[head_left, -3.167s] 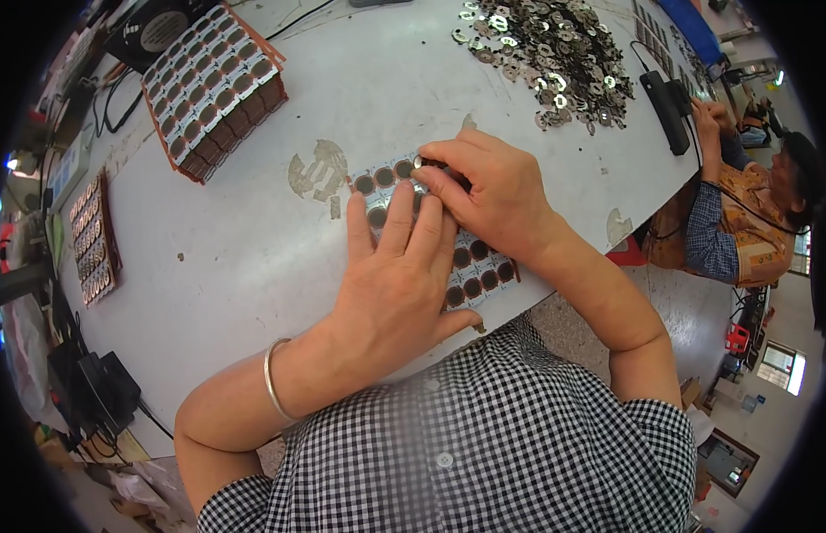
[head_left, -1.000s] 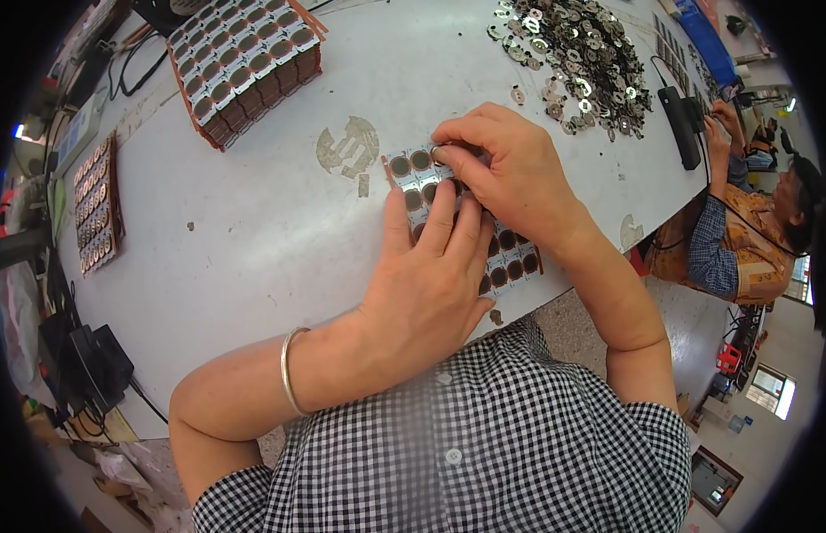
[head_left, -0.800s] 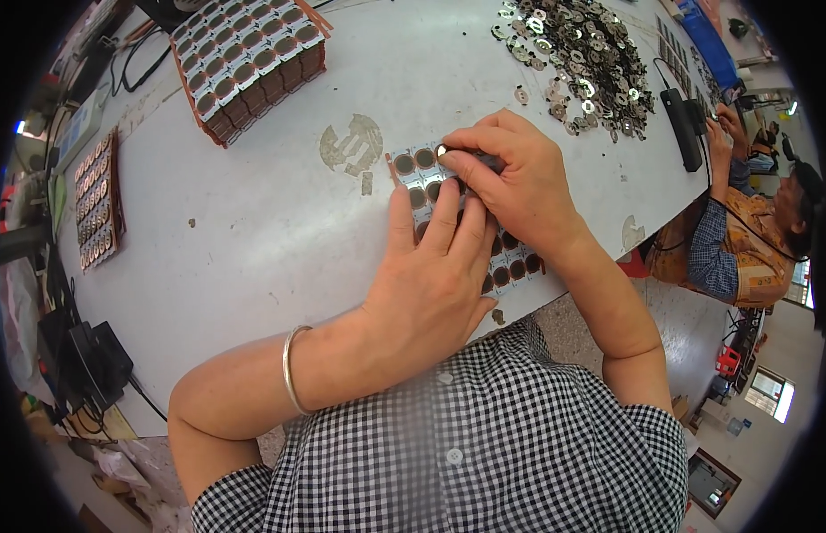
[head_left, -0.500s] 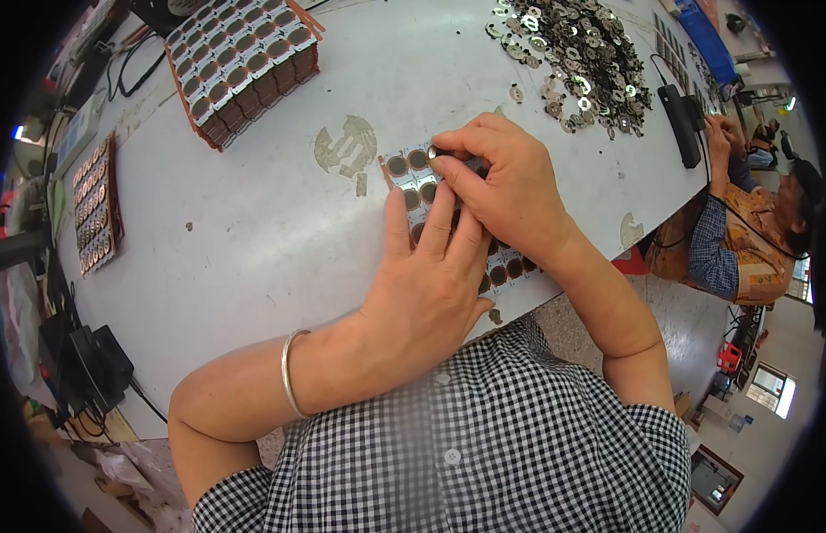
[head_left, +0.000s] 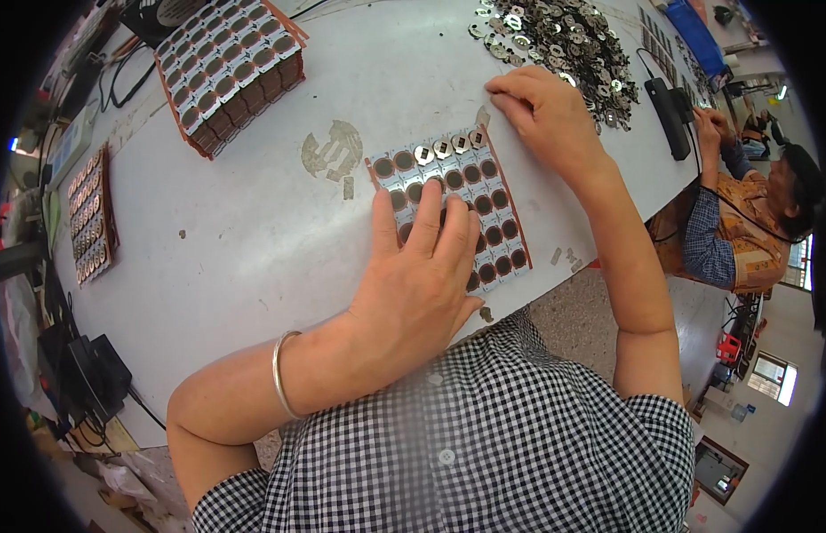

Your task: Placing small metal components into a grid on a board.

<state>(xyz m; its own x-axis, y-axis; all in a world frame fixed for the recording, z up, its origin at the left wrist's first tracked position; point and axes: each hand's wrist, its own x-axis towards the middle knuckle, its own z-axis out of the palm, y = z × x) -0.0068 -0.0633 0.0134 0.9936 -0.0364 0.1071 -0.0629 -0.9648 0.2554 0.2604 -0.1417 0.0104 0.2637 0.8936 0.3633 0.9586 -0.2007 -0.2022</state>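
A panel of small circuit boards (head_left: 498, 188), white with dark round pads in rows and brown edge strips, lies on the table before me. My left hand (head_left: 420, 275) rests flat on its left part, fingers spread, hiding several pads. Along the far row sit several round silver metal clips (head_left: 442, 147) with dark cut-outs; the two leftmost pads there are bare. My right hand (head_left: 550, 120) hovers off the panel's far right corner, fingers curled, thumb and forefinger close together. Whatever may be inside its curled fingers is hidden. Just beyond it lies a heap of loose metal clips (head_left: 573, 40).
A tall stack of similar panels (head_left: 231, 67) stands at the far left. Another stack, topped with clips (head_left: 93, 218), lies near the left edge. A black oblong device (head_left: 668, 120) with a cable is at right. Another person (head_left: 750, 222) works beyond it.
My right hand has moved off the far row, rightward and away, toward the heap. The clip it was pinching now sits third from the left. My left hand stays on the panel.
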